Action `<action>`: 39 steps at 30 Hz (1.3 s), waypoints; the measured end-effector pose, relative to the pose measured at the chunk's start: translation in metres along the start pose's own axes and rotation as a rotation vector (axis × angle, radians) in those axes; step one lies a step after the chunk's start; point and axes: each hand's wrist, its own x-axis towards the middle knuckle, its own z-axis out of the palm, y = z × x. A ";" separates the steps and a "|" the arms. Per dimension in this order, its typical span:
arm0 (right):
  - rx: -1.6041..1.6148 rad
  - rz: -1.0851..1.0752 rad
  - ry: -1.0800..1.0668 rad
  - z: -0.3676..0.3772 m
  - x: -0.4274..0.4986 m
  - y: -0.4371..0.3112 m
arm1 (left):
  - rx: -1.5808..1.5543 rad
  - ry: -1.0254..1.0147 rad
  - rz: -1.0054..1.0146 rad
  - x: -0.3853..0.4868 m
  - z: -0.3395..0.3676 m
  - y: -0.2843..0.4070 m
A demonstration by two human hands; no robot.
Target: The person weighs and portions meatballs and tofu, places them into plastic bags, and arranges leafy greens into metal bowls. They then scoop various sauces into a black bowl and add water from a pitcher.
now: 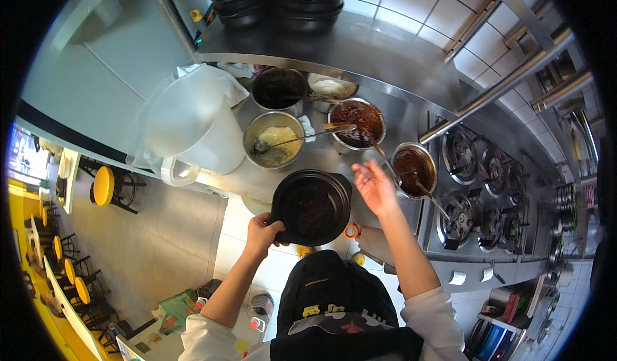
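My left hand (pixel 264 233) grips the near left edge of a black stoneware bowl (pixel 312 207), which has some dark red matter on its inside bottom. To the bowl's right, my right hand (pixel 373 182) is raised with its fingers apart and nothing in it. Beyond that hand stand a steel pot of dark red sauce (pixel 357 115) and a smaller pot of dark sauce (pixel 414 164), each with a utensil in it. A steel pot of yellow minced food (pixel 280 141) with a ladle (pixel 308 138) across it is behind the bowl.
A large translucent plastic pitcher (pixel 217 137) stands on the steel counter at left. A dark pot (pixel 278 88) and a container of white stuff (pixel 332 86) sit under the steel shelf (pixel 385 52), which bears stacked black bowls (pixel 308 4). Gas burners (pixel 458 216) are at right.
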 end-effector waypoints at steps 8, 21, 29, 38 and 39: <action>-0.460 0.050 -0.190 0.104 0.050 0.023 | -0.006 0.087 -0.003 -0.008 -0.046 -0.001; -0.413 -0.206 0.179 0.149 0.064 0.035 | -0.073 0.127 -0.008 0.002 -0.075 -0.002; -0.633 -0.364 -0.130 0.125 0.022 0.018 | -0.067 0.110 -0.010 0.004 -0.077 -0.001; -1.753 -0.906 -1.260 0.052 -0.143 0.008 | -0.053 0.107 -0.016 0.005 -0.077 0.000; -1.749 -0.910 -1.251 0.046 -0.145 0.007 | -0.041 0.107 -0.015 0.006 -0.077 0.001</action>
